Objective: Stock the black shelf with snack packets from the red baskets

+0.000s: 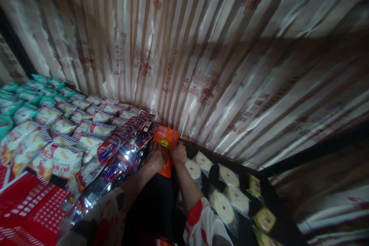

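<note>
Both my arms reach forward to several orange snack packets [167,133] stacked at the back of a dark shelf, against the curtain. My left hand [156,156] lies over the left side of the packets, its fingers partly hidden and blurred. At their right edge is my right hand [178,152], fingers curled against the packet's side. Part of another orange packet [165,171] shows below, between my wrists. Immediately left of the packets are dark red and blue shiny packets [127,130] in overlapping rows.
White snack bags [67,161] and green-topped bags [25,109] fill the left side. A red plastic basket [31,207] stands at the front left. Round pale flatbreads in clear wrap [222,205] and small yellow packets [264,219] lie on the right. A printed curtain [184,54] hangs behind.
</note>
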{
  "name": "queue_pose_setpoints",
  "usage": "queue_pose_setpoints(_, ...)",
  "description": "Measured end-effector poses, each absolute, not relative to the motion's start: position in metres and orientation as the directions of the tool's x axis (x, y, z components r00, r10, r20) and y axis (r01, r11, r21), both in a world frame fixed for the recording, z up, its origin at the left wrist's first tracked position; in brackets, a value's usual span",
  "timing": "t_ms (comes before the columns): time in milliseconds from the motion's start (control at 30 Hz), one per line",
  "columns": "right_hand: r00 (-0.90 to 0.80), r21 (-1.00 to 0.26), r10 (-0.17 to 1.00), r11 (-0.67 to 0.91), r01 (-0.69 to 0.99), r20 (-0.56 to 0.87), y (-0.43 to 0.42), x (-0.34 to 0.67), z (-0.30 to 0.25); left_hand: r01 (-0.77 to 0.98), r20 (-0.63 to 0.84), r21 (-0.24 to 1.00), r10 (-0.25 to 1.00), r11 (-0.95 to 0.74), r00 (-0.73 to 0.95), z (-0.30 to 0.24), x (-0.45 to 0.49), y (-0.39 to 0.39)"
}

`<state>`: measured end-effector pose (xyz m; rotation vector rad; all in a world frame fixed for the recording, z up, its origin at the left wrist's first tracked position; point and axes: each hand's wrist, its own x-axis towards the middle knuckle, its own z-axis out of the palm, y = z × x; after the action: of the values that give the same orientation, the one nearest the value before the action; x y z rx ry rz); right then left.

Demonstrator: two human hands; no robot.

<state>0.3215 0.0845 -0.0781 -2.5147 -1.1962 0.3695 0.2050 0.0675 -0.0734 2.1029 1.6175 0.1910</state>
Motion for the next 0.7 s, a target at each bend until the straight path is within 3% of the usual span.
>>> queue_pose_setpoints(400,0.573,-0.39,0.818,-0.547,0.741,-0.059,0.077,0.314,-0.073,0.876,-0.13,0.422,0.94,-0.235,0.315,-0.079,0.203,0.063)
queue_pose_setpoints(700,0.497,-0.455,0.845,-0.371,0.81,0.196,0.029,0.306,-0.072,0.822,0.073,0.447,0.93,-0.353,0.359,-0.059,0.211,0.011)
